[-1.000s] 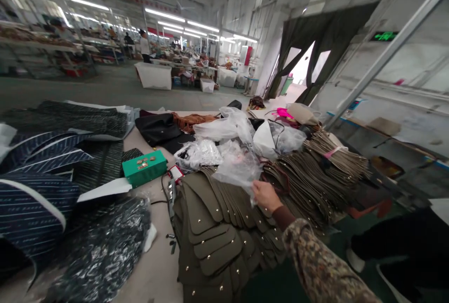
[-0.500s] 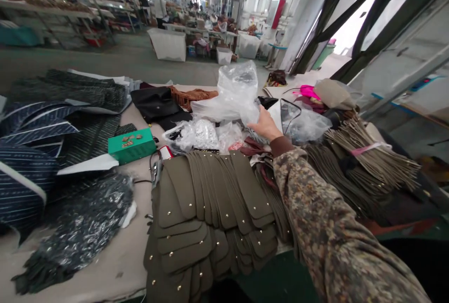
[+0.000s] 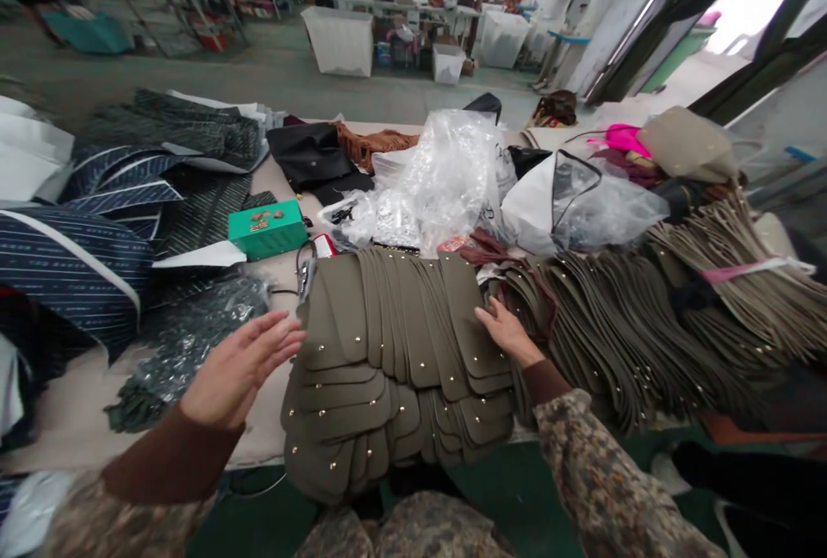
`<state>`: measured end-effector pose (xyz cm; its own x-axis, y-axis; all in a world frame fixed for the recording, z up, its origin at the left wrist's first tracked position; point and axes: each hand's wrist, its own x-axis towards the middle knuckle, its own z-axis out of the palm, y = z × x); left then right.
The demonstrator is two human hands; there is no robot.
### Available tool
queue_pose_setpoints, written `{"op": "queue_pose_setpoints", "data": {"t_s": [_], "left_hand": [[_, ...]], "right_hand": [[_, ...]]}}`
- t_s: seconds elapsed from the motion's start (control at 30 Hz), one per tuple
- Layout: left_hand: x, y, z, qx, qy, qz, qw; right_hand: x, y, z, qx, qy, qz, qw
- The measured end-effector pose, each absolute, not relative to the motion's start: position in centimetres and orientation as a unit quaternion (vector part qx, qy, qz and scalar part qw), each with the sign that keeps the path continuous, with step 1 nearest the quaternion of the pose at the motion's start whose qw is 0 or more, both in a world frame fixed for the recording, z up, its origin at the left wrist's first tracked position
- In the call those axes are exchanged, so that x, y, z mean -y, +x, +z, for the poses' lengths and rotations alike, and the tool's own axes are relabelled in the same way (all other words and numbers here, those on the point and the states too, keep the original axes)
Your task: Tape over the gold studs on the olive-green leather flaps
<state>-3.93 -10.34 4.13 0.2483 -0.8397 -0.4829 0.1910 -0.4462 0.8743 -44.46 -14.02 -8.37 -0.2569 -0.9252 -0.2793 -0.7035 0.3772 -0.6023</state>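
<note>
A pile of olive-brown flat pieces [image 3: 404, 317] with rounded ends and small gold studs overlaps in layers along the table's front edge. My left hand [image 3: 249, 364] hovers at its left side, fingers stretched out and holding nothing; whether the fingertips touch the pile I cannot tell. On the opposite side, my right hand [image 3: 510, 332] is open, fingertips at the edge of the rightmost long piece. Behind the pile lies a crumpled clear plastic bag [image 3: 452, 166]. More olive-brown strips [image 3: 607, 325] fan out to the right of my right hand.
Left of the pile are a green box [image 3: 268, 231] with small bits on top, a dark plastic-wrapped bundle [image 3: 207, 334] and striped navy fabric [image 3: 71, 274]. A bundle of tan cords [image 3: 743, 257] lies far right. White bins [image 3: 339, 41] stand on the floor beyond the table.
My right hand has let go of the plastic bag and come back to the pile's right side. My left hand has come into view at the left. The view has tilted down.
</note>
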Motion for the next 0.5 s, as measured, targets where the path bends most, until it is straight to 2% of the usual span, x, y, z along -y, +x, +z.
{"op": "queue_pose_setpoints", "data": {"t_s": [0.17,0.5], "left_hand": [[16.2,-6.9,4.2,0.257,0.681,-0.571,0.38],[18.9,-8.5,2.4,0.251,0.696,-0.6,0.303]], "right_hand": [[14.5,-44.3,-9.4,-0.766,-0.521,-0.187,0.326],[15.3,-44.1,-9.5,-0.757,-0.545,-0.146,0.33]]}}
